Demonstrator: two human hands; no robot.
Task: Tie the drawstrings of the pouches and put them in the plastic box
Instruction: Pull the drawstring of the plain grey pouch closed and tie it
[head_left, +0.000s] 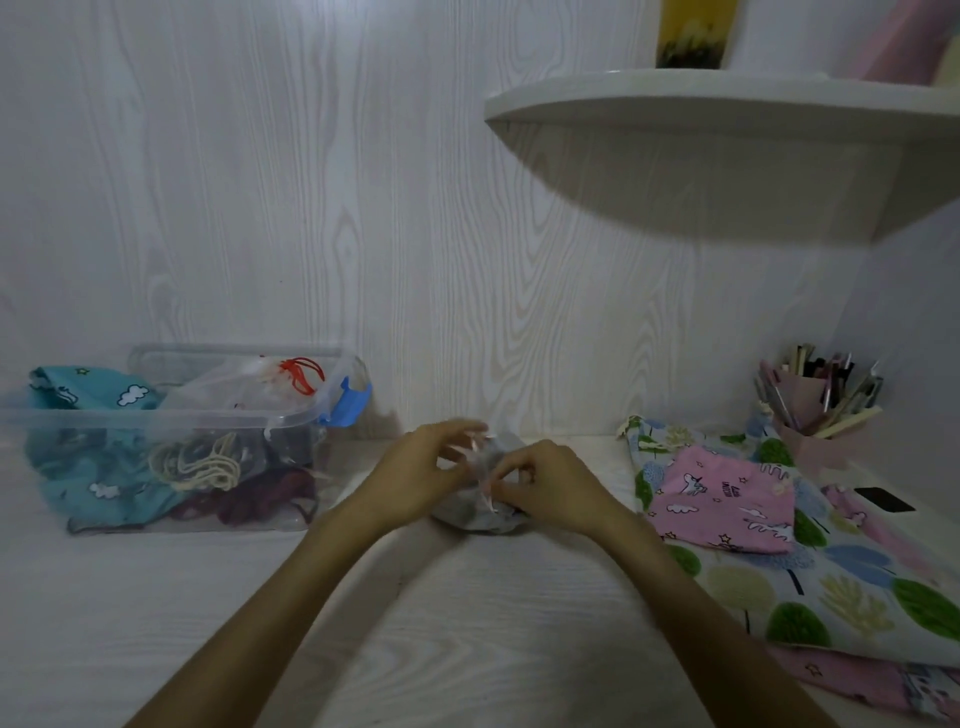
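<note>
Grey pouch (480, 512) drawstring (487, 499) pinched by curled fingers (511, 470)

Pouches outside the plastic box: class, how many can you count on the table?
3: a small grey pouch in both hands at the centre, a pink unicorn-print pouch on the right, and a large tree-print pouch beneath it. Others may be hidden underneath.

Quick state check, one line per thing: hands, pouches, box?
left hand: pinching the drawstring
right hand: pinching the drawstring
grey pouch: on the desk, mid-tie
plastic box: open, already holds pouches
pink unicorn pouch: flat on the tree-print pouch, waiting
</note>
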